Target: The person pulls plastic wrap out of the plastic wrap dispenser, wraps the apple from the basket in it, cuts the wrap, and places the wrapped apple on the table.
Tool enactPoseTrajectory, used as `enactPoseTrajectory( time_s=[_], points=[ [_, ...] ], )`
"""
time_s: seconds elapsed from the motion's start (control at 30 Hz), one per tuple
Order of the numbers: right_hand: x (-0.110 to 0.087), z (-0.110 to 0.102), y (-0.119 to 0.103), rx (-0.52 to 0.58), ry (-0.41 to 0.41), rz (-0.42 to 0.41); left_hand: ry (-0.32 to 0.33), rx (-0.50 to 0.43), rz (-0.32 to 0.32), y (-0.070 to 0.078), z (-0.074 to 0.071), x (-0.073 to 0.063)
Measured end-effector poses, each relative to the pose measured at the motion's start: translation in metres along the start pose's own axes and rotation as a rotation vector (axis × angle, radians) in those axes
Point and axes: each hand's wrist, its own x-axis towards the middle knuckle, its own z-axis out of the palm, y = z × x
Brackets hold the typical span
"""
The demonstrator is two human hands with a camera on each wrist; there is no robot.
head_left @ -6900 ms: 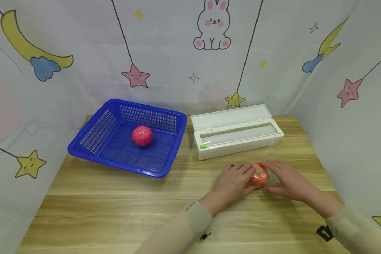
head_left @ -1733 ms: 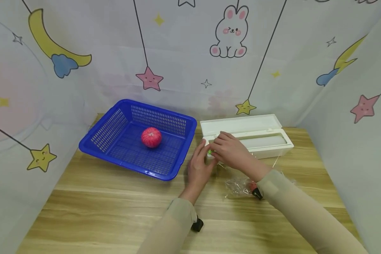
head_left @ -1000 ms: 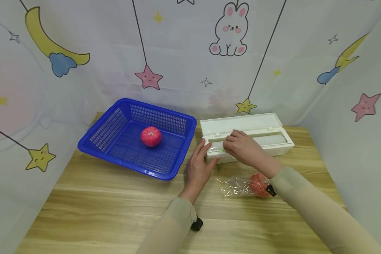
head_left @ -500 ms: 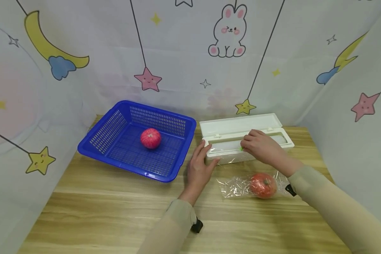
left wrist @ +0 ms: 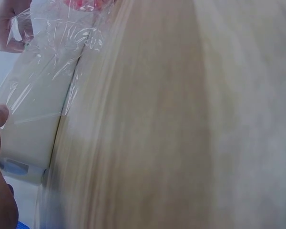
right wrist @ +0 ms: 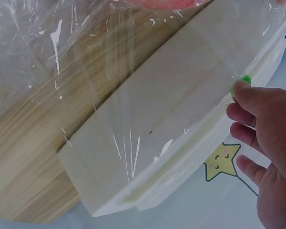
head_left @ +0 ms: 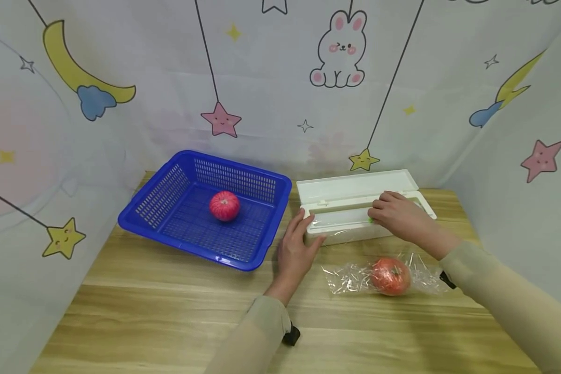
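Note:
A white cling film dispenser stands on the wooden table with its lid raised and a film roll inside. My left hand grips its left end, fingers on top and thumb against the front. With thumb and forefinger, my right hand pinches the green slide cutter on the dispenser's front rail, right of the middle. Clear cling film spreads over the table before the box. Under it lies a round red fruit, apart from both hands.
A blue slotted basket stands at the left, close to my left hand, with a streaked pinkish-red round fruit inside. A patterned white curtain hangs right behind the basket and dispenser.
My right hand has gone from the fruit to the dispenser, then slid the green cutter rightwards along the rail. My left hand left the fruit for the dispenser's left end and stays there.

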Motion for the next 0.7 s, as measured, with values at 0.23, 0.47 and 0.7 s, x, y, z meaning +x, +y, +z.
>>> enactPoseTrajectory(
  time_s=[0.23,0.47,0.7],
  points=[
    [-0.017,-0.001,0.015,-0.07,-0.066,0.002,-0.004,-0.009,-0.002,0.0,-0.001,0.0],
    [-0.043,-0.002,0.035,-0.126,-0.121,0.033,0.009,0.01,0.014,0.0,-0.002,0.0],
    [-0.049,-0.003,0.042,-0.171,-0.156,0.01,0.005,0.008,0.016,-0.002,-0.002,-0.001]
  ],
)
